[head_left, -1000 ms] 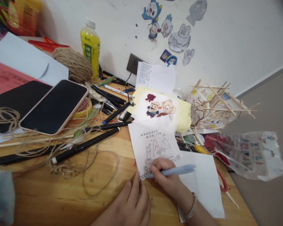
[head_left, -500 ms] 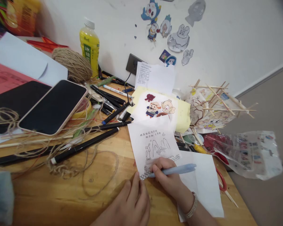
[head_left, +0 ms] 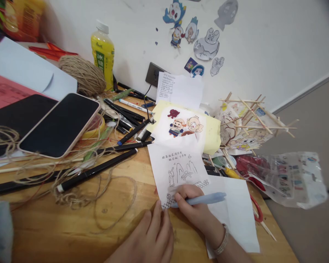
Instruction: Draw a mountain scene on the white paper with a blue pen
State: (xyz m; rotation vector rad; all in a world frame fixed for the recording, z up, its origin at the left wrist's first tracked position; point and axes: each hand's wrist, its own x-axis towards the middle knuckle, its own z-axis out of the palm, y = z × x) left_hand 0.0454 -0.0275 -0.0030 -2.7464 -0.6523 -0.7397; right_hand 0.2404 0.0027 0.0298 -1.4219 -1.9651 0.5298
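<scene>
a drawn sheet [head_left: 181,162] lies on a cluttered desk [head_left: 71,230], its r. hand [head_left: 194,215] closed in a writing grip on a pale blue pen [head_left: 214,198], w/ the nib end at the crosshatched band [head_left: 168,201] near the sheet's btm edge; whether nib touches paper can't be told. l. hand [head_left: 150,233] lies open, fingers out flat, fingertips at the sheet's btm-l. corner, gripping nothing. v. little has changed in the last sec: both hands hold their spots & the pen has shifted only a touch; view has drifted slightly. that suggests slow, close linework, w/ the band prob. unfinished, as the r. hand hides its middle. beyond the sheet, yellow paper [head_left: 214,135] w/ cartoon figures; to its r., a blank page [head_left: 239,215] partly under the r. arm; to its l., a black marker [head_left: 98,170] & loose twine [head_left: 134,193].
</scene>
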